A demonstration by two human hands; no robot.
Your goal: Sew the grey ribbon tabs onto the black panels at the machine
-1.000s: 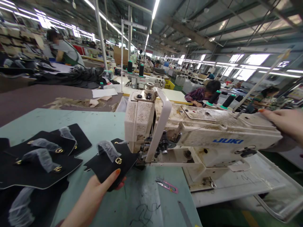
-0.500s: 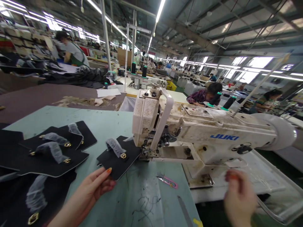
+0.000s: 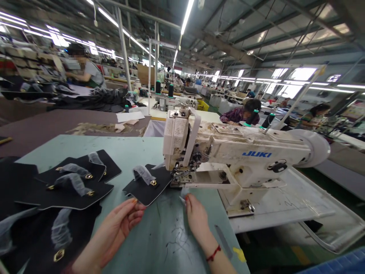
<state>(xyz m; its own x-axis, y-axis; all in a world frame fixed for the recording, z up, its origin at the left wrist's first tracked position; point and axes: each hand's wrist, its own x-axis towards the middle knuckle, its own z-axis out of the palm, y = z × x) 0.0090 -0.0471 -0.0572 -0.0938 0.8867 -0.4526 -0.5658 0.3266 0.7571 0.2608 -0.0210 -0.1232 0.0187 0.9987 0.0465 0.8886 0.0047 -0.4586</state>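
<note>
Right, the black piece (image 3: 146, 193) lies on the green tabletop (image 3: 151, 241), far-right corner up against the needle end of the sewing machine (image 3: 236, 146). Can't tell whether it's clamped there. Its plastic-wrapped handle (image 3: 144, 175) arches off the top.

Your left hand (image 3: 125, 217) is at the near edge, fingers loosely curled; can't tell if they're pinching. Your right hand (image 3: 196, 215) is closed round a small bright tool, likely snips (image 3: 181, 199), mostly hidden.

Step reads as a thread-trimming pause in stitching. Next move calls for a steady piece and a tip kept off its edge.

Room: tabletop is open between your hands bar loose threads (image 3: 178, 239). Left, a narrow gap, then the pile of black pieces (image 3: 65, 199). Right, a metal strip (image 3: 223, 240) and yellow scrap (image 3: 239, 254) sit near the table edge, beside your forearm.
</note>
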